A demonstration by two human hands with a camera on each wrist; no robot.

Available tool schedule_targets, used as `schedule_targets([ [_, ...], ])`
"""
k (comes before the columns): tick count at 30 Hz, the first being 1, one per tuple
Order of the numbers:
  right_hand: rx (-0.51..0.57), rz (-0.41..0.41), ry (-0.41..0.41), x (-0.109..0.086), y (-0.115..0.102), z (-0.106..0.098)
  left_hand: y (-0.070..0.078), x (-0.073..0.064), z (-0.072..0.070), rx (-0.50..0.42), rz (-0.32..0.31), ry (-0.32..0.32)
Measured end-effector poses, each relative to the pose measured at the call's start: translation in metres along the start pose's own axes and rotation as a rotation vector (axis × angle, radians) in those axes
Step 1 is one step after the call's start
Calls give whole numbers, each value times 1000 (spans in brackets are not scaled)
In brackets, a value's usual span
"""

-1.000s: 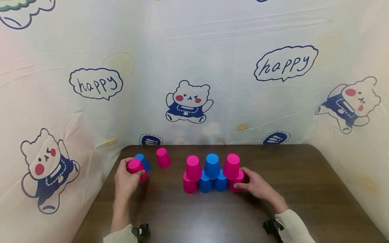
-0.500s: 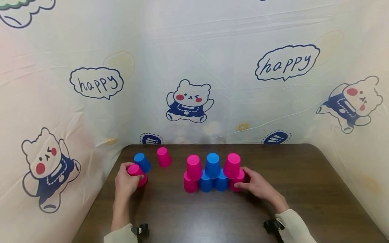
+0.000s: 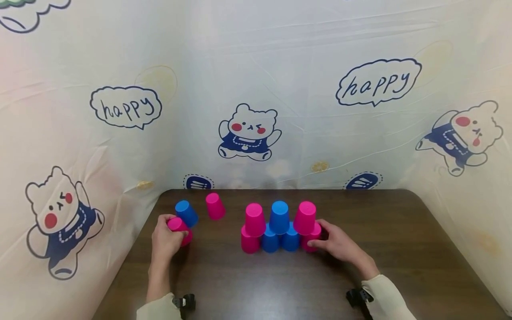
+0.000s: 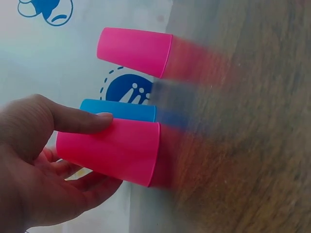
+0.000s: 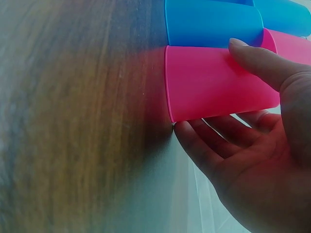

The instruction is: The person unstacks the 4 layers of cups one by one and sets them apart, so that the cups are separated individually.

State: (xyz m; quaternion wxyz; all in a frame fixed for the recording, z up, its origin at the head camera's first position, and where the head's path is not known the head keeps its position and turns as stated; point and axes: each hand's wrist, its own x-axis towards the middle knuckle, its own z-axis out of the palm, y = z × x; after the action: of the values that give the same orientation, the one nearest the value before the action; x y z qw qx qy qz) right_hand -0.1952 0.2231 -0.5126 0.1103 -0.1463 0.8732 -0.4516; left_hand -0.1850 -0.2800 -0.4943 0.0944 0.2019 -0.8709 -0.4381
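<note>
At the table's left, my left hand [image 3: 166, 240] holds an upside-down pink cup [image 3: 176, 224], thumb on one side and fingers round the other. In the left wrist view its rim lies right at the tabletop. Just behind it stands a blue cup [image 3: 186, 214], partly hidden by the held one. My right hand [image 3: 340, 243] grips the rightmost pink cup [image 5: 214, 85] of a stack's bottom row, thumb in front and fingers at the far side. That row has pink cups at the ends and blue cups [image 3: 270, 242] between. Pink, blue and pink cups [image 3: 305, 218] stand on top.
Another pink cup [image 3: 215, 207] stands alone toward the back left of the brown wooden table [image 3: 256, 284]. Behind the table and along both sides hangs a pale printed cloth [image 3: 304, 146] with bears and "happy" bubbles. Dark wrist cameras [image 3: 186, 302] sit on the light sleeves.
My left hand has lowered its pink cup slightly toward me and down to the tabletop, showing more of the blue cup behind. The right hand and the stack look unchanged.
</note>
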Motion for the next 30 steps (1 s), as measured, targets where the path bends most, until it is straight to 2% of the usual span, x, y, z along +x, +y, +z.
schedule_targets([
  [18, -14, 13, -2, 1, -2, 0, -2, 6, 1, 7, -33, -50],
  [30, -18, -11, -3, -1, 0, 0, 4, 5, -1, 19, -71, -91],
])
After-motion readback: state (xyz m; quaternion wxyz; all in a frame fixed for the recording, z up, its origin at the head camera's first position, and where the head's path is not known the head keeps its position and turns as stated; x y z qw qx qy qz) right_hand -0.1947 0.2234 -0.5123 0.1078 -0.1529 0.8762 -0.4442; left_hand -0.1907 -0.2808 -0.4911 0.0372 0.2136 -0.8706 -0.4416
